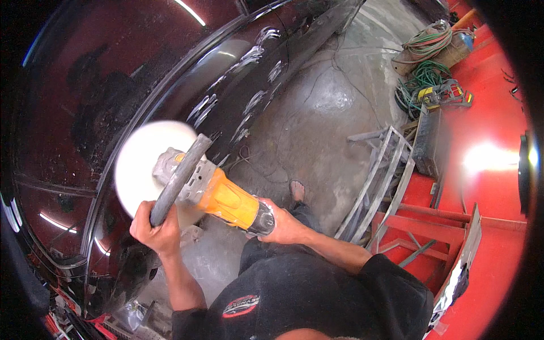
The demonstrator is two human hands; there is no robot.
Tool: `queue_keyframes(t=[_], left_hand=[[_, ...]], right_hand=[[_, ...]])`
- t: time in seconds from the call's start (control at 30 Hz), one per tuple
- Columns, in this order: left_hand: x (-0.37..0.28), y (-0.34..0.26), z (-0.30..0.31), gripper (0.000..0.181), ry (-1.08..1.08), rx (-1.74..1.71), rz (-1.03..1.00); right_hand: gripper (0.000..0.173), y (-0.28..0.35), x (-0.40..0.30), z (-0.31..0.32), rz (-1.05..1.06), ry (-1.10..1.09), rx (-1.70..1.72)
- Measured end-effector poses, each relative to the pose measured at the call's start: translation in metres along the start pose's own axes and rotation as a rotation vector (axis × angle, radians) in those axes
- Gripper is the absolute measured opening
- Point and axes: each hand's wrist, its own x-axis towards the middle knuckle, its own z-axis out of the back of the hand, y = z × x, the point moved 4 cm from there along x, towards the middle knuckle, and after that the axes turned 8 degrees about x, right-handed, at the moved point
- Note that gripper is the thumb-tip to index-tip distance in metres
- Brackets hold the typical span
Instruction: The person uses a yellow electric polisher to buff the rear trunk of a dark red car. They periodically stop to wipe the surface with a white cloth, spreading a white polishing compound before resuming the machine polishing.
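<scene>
My left hand [159,231] grips the grey loop handle [180,180] of a yellow rotary polisher [233,197]. My right hand [282,221] is wrapped around the black rear end of its body. The polisher's round white pad [138,165] lies over the dark, glossy side panel of a car [216,72], close to the edge of the window; whether it touches the panel cannot be told. White streaks of compound [253,55] mark the panel beyond the pad.
Metal frames [374,187] stand on the concrete floor [327,140] at the right. Behind them are coiled hoses [429,42], a gas cylinder [461,49], a yellow-and-black machine [442,95] and a red wall [488,127]. Thin cables [352,85] cross the floor. My bare foot [297,190] stands beside the car.
</scene>
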Motion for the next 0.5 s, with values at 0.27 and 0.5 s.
queue_keyframes(t=[0.27, 0.5], left_hand=[[0.050, -0.061, -0.097, 0.019, 0.020, -0.016, -0.051], [0.104, -0.134, -0.202, 0.017, 0.066, -0.053, -0.109]], right_hand=[[0.095, 0.007, 0.029, 0.100, 0.020, -0.109, -0.070], [0.093, 0.033, 0.057, 0.204, -0.060, -0.206, 0.035]])
